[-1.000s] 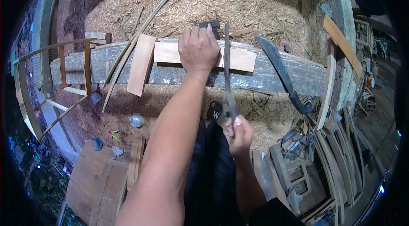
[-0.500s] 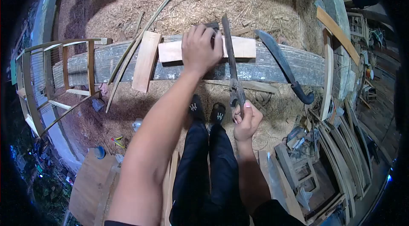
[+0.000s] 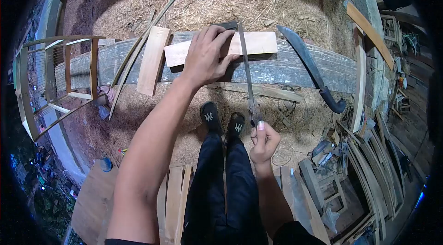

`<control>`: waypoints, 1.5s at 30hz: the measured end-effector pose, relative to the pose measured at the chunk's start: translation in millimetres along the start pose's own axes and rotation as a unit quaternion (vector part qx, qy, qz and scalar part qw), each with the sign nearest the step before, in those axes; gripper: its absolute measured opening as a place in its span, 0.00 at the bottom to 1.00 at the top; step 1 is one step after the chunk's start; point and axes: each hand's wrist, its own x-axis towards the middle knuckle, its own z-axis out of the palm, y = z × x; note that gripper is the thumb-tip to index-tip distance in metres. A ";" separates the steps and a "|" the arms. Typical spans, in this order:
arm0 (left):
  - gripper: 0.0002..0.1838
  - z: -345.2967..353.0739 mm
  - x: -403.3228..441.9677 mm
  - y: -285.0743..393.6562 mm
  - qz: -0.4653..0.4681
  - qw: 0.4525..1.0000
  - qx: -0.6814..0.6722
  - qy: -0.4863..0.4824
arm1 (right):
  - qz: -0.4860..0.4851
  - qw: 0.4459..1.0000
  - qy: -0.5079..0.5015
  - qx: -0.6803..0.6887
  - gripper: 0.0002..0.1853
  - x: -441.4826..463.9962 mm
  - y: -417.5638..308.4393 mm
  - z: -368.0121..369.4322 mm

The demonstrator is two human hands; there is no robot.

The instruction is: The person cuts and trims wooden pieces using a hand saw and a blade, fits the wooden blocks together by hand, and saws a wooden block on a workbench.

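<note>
A pale board (image 3: 260,43) lies across a grey weathered beam (image 3: 286,69), slightly tilted. My left hand (image 3: 207,55) is on the board left of the saw, fingers curled over its far edge and thumb near its near edge. My right hand (image 3: 264,143) is wrapped round the handle of a narrow saw (image 3: 247,67), whose blade points away and crosses the board. At the blade's far end, a dark block (image 3: 226,25) sits behind the board, partly hidden by my left hand.
Another pale board (image 3: 153,60) and long thin strips (image 3: 150,30) lie across the beam at the left, beside a wooden frame (image 3: 94,67). A machete (image 3: 302,58) rests on the beam at the right. Wood pieces (image 3: 314,185) are piled at the lower right.
My left hand has shifted slightly left and its thumb has spread toward the blade. The board now tilts, its left end nearer me. The saw has moved along its length with my right hand.
</note>
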 end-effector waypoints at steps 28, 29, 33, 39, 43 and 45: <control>0.31 -3.6 1.6 3.1 0.006 0.999 0.036 -0.010 | -0.047 0.999 0.012 0.015 0.22 16.4 -3.4 26.6; 0.31 -2.7 1.1 2.1 0.008 0.999 0.040 -0.008 | -0.024 0.999 0.020 0.015 0.22 3.7 -2.4 21.2; 0.28 0.0 -0.3 2.9 -0.007 1.000 0.024 -0.015 | -0.034 0.999 0.008 0.009 0.21 -14.1 3.6 11.9; 0.30 -7.8 1.5 3.5 0.000 0.999 0.029 -0.030 | -0.031 0.999 0.015 0.014 0.23 11.5 -5.5 25.2; 0.29 -6.5 2.3 4.5 0.002 0.999 0.021 -0.030 | -0.026 0.999 0.023 -0.013 0.20 -21.3 6.4 8.3; 0.29 0.5 -0.1 3.2 -0.008 1.000 0.014 -0.016 | -0.018 0.999 0.022 -0.018 0.20 2.5 2.6 21.5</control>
